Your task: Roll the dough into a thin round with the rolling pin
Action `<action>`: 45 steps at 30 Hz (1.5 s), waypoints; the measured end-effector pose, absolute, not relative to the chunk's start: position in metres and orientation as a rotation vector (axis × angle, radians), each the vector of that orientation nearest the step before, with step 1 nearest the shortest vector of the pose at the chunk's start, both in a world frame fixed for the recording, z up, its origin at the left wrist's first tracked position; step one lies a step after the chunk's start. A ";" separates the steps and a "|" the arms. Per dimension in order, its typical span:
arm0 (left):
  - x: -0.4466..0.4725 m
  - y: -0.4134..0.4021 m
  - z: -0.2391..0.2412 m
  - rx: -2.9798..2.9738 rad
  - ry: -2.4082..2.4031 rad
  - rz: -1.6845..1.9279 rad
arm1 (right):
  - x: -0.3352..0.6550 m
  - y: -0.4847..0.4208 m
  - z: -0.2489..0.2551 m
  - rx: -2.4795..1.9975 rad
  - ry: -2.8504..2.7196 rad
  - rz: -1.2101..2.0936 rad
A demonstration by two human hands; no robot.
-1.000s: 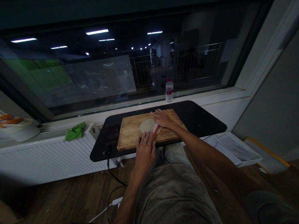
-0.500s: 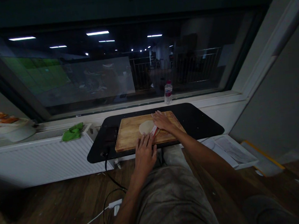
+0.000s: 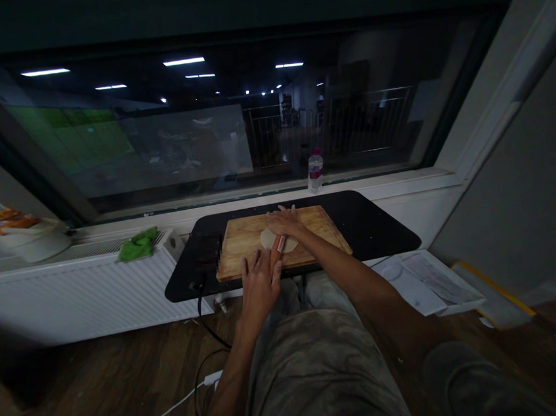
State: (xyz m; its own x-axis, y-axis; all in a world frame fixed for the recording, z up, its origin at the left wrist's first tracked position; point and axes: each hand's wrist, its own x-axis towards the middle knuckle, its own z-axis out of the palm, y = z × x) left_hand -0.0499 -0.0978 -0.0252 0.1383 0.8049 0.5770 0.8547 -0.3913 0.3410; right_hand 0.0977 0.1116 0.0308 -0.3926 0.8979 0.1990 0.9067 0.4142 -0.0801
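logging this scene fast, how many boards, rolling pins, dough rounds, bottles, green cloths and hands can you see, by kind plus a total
Wooden board: 1
Rolling pin: 1
Dough round, partly covered: 1
Bottle: 1
Green cloth: 1
Hands: 2 (left hand, right hand)
Total: 7

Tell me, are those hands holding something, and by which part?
A rolling pin: the left hand is at its near end, the right hand at its far end. I can't tell whether they grip it or only press.
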 end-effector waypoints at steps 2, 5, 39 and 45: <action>-0.051 -0.097 -0.025 -2.308 -1.692 -1.092 | 0.095 0.110 0.033 -1.648 -2.449 -0.024; -0.052 -0.096 -0.026 -2.300 -1.671 -1.095 | 0.096 0.105 0.036 -1.744 -2.419 0.038; -0.086 0.032 0.062 -2.400 -1.711 -0.488 | 0.200 0.032 0.052 -1.472 -2.390 -0.097; -0.087 0.051 0.056 -2.488 -1.632 -0.304 | 0.181 0.064 0.064 -1.601 -2.380 -0.033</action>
